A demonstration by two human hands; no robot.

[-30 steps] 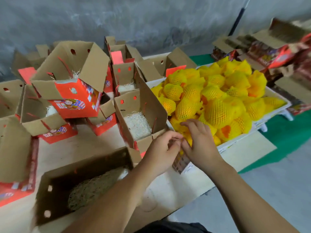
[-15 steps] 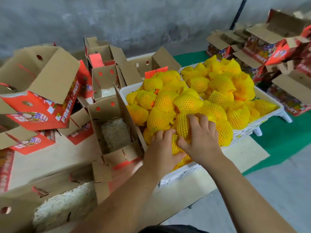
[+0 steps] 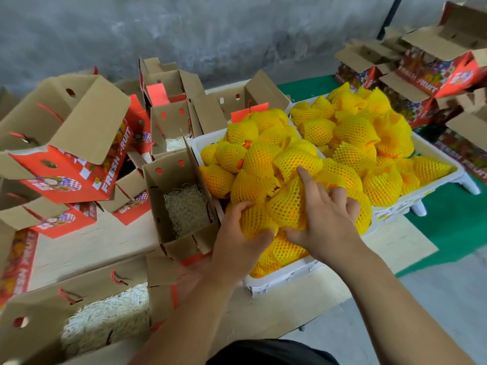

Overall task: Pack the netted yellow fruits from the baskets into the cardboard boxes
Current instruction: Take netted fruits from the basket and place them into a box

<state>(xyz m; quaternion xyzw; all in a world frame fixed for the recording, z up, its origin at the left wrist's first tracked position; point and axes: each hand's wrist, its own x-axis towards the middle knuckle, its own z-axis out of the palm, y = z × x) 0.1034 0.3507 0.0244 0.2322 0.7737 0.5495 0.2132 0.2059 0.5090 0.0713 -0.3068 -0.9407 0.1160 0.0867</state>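
Two white baskets hold heaps of yellow netted fruits; the near basket (image 3: 279,281) sits in front of me, the far basket (image 3: 445,180) to the right behind it. My left hand (image 3: 237,241) grips a netted fruit (image 3: 257,219) at the near edge of the heap, fingers curled over it. My right hand (image 3: 324,222) holds the neighbouring netted fruit (image 3: 286,204), thumb under it and index finger stretched across the top. An open cardboard box (image 3: 181,206) lined with straw stands just left of the near basket. A second straw-lined box (image 3: 79,320) lies at the bottom left.
Several empty red-and-brown boxes (image 3: 66,143) lie tumbled on the wooden table (image 3: 100,243) at the left and back. More printed boxes (image 3: 434,67) are stacked at the upper right on a green surface (image 3: 453,233). A grey wall rises behind.
Both hands have moved from the basket's near rim up onto the heap and closed on two fruits. The view has shifted left and closer to the baskets.
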